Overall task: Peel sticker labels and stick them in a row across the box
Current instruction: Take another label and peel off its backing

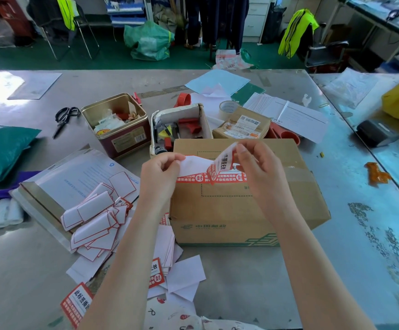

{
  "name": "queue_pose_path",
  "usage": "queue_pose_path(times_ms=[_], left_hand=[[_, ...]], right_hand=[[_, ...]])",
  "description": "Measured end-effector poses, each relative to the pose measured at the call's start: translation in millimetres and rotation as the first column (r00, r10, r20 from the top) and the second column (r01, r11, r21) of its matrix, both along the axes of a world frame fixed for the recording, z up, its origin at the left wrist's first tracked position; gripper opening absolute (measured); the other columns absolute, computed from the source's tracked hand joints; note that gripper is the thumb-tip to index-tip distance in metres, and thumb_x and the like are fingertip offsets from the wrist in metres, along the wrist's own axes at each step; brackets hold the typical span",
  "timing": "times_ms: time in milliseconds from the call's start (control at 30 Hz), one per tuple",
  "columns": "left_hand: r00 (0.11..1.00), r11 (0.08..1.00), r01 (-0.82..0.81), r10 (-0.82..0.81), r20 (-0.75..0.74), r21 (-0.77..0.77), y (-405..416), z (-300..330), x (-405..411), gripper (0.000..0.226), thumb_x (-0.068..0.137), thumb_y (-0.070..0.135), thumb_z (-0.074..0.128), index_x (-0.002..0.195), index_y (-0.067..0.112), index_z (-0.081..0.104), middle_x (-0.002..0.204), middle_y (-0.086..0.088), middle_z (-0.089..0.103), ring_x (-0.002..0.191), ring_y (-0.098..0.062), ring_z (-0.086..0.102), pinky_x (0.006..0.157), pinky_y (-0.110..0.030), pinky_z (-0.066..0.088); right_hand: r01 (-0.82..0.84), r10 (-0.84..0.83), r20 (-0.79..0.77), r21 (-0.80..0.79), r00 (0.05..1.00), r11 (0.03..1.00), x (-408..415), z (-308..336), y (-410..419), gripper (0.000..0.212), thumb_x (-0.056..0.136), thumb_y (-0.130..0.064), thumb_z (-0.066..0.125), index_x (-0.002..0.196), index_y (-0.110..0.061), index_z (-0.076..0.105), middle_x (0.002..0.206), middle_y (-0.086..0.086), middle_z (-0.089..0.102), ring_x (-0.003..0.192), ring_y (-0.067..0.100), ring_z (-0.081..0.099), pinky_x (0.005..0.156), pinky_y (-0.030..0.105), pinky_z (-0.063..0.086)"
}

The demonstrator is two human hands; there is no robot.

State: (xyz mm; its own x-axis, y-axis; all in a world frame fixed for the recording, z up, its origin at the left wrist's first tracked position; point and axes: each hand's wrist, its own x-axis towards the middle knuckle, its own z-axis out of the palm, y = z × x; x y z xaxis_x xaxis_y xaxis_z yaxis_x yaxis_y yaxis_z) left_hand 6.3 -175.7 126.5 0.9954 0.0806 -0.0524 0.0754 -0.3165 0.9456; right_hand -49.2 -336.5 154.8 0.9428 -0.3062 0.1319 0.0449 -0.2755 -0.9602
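Right hand (pixel 253 167) fingertips pinch the lifted end of a red-and-white sticker label (pixel 224 160), curling it up and off; left hand (pixel 160 173) pinches the white backing paper (pixel 194 164) at its other end, both held just above the cardboard box (pixel 241 206) top. Label's long axis runs left-right between the hands, roughly parallel to the red label strip (pixel 217 179) already across the box lid. That strip lies directly beneath the fingers, so the coming stick-down probably goes straight down and toward the right side, right hand nearer; exact end of the stuck row is hidden by the hands, can't tell. Outward: pile of spent backing papers (pixel 93 222) left of box on the metal table (pixel 265 282), unpeeled labels (pixel 155 272) near the left forearm, open tin (pixel 120 125) and scissors (pixel 64 119) further back
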Motion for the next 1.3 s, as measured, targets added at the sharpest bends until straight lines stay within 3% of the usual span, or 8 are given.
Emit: queue_pose_path(times_ms=[200, 467, 600, 667, 833, 967, 1067, 1300], left_hand=[[0.997, 0.997, -0.075, 0.075, -0.006, -0.037, 24, -7, 7, 0.024, 0.093, 0.012, 0.048, 0.092, 0.025, 0.068, 0.089, 0.017, 0.059, 0.084, -0.003, 0.054, 0.071, -0.022, 0.046], [0.981, 0.978, -0.191, 0.189, -0.034, -0.082, 71, -11, 15, 0.025, 0.089, 0.007, 0.050, 0.094, 0.021, 0.070, 0.106, 0.001, 0.063, 0.098, -0.015, 0.054, 0.081, -0.028, 0.050], [0.967, 0.959, -0.253, 0.246, -0.063, -0.130, 104, -20, 24, 0.028, 0.086, 0.002, 0.051, 0.086, 0.023, 0.070, 0.107, -0.005, 0.065, 0.093, -0.018, 0.058, 0.078, -0.027, 0.051], [0.953, 0.942, -0.299, 0.286, -0.102, -0.149, 120, -27, 27, 0.028, 0.086, 0.002, 0.051, 0.085, 0.023, 0.070, 0.107, -0.004, 0.065, 0.093, -0.019, 0.058, 0.083, -0.032, 0.052], [0.909, 0.900, -0.397, 0.359, -0.214, -0.179, 157, -54, 36, 0.025, 0.090, 0.000, 0.050, 0.087, 0.015, 0.069, 0.109, -0.003, 0.060, 0.103, -0.024, 0.057, 0.086, -0.031, 0.052], [0.881, 0.880, -0.433, 0.369, -0.295, -0.194, 187, -87, 39, 0.022, 0.090, 0.001, 0.051, 0.086, 0.013, 0.070, 0.122, -0.006, 0.058, 0.107, -0.026, 0.057, 0.087, -0.034, 0.052], [0.858, 0.870, -0.451, 0.361, -0.365, -0.201, 209, -110, 41, 0.023, 0.091, -0.001, 0.050, 0.085, 0.011, 0.069, 0.120, -0.012, 0.060, 0.105, -0.030, 0.059, 0.088, -0.037, 0.051], [0.792, 0.813, -0.532, 0.378, -0.480, -0.238, 241, -150, 36, 0.022, 0.092, -0.001, 0.048, 0.093, 0.008, 0.069, 0.123, -0.016, 0.059, 0.104, -0.030, 0.059, 0.095, -0.042, 0.050]], right_hand=[[-0.022, 0.022, 0.011, -0.016, 1.000, 1.000, 10, -3, 16, 0.023, 0.097, -0.024, 0.046, 0.114, -0.017, 0.060, 0.104, -0.003, 0.068, 0.091, 0.004, 0.066, 0.075, 0.020, 0.055], [-0.078, 0.078, -0.009, 0.026, 0.997, 0.997, 24, -4, 52, 0.028, 0.096, -0.025, 0.048, 0.122, -0.018, 0.056, 0.114, 0.001, 0.067, 0.102, 0.010, 0.065, 0.086, 0.031, 0.055], [-0.104, 0.104, 0.002, 0.036, 0.995, 0.994, 32, -5, 78, 0.027, 0.096, -0.025, 0.049, 0.121, -0.017, 0.057, 0.111, 0.000, 0.068, 0.097, 0.006, 0.066, 0.080, 0.024, 0.055], [-0.126, 0.126, 0.001, 0.041, 0.992, 0.991, 37, -6, 92, 0.026, 0.096, -0.025, 0.049, 0.120, -0.017, 0.058, 0.108, -0.001, 0.068, 0.095, 0.004, 0.066, 0.077, 0.020, 0.055], [-0.182, 0.184, -0.021, 0.078, 0.983, 0.980, 51, -13, 130, 0.024, 0.095, -0.023, 0.051, 0.116, -0.021, 0.060, 0.107, -0.004, 0.069, 0.092, 0.003, 0.066, 0.067, 0.015, 0.051], [-0.232, 0.235, -0.093, 0.035, 0.968, 0.972, 64, -23, 157, 0.024, 0.094, -0.023, 0.051, 0.116, -0.023, 0.060, 0.111, -0.007, 0.067, 0.102, 0.006, 0.064, 0.089, 0.031, 0.054], [-0.263, 0.266, -0.158, 0.043, 0.951, 0.964, 71, -38, 175, 0.025, 0.094, -0.023, 0.051, 0.117, -0.024, 0.060, 0.114, -0.007, 0.066, 0.105, 0.007, 0.062, 0.094, 0.036, 0.051], [-0.301, 0.296, -0.286, 0.028, 0.911, 0.953, 78, -66, 198, 0.022, 0.094, -0.020, 0.051, 0.114, -0.021, 0.060, 0.111, -0.007, 0.065, 0.098, 0.003, 0.061, 0.081, 0.015, 0.049]])
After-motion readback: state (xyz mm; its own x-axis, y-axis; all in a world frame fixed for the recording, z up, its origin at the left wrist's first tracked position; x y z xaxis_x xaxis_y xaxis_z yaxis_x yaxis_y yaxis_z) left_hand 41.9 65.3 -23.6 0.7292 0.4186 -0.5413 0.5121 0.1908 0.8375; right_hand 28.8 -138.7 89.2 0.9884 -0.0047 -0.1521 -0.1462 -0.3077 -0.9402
